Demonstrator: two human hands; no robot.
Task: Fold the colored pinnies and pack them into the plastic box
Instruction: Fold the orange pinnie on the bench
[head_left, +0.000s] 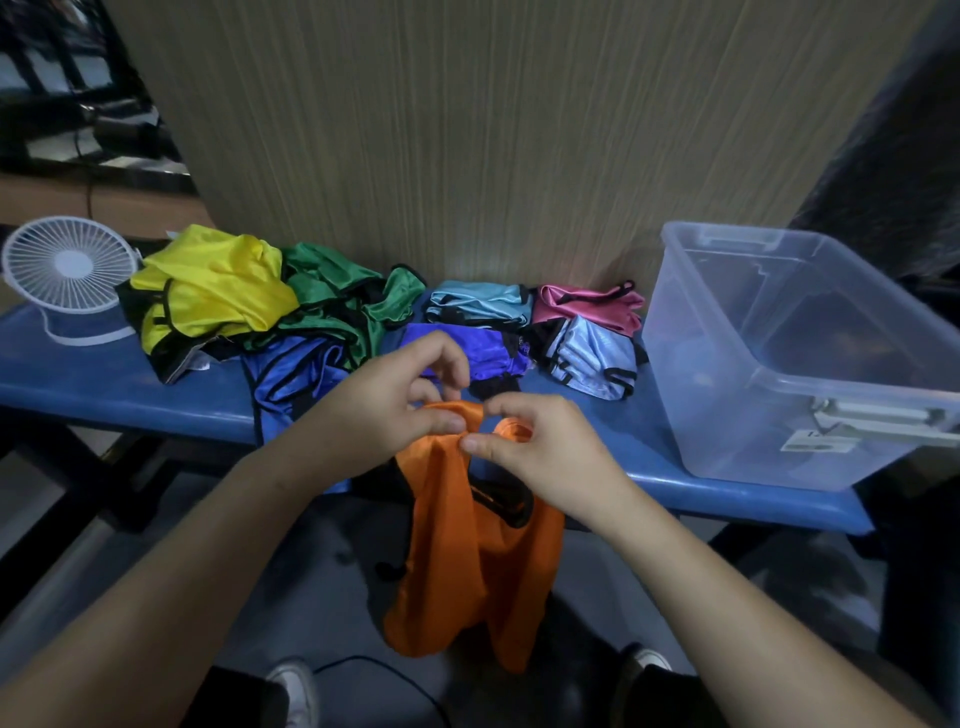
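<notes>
The orange pinny (467, 545) hangs below the blue table (104, 384) edge, its top pinched by the left hand (384, 410) and right hand (540, 447). Beyond lie folded and loose pinnies; the plastic box (779, 364) at right looks empty, perhaps.

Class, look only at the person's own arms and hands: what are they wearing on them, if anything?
Nothing. Both forearms are bare up to the frame edge, with no sleeve in view. The left hand and right hand have no gloves, and no ring, watch or wristband shows. The fingers are uncovered, with short nails.
</notes>
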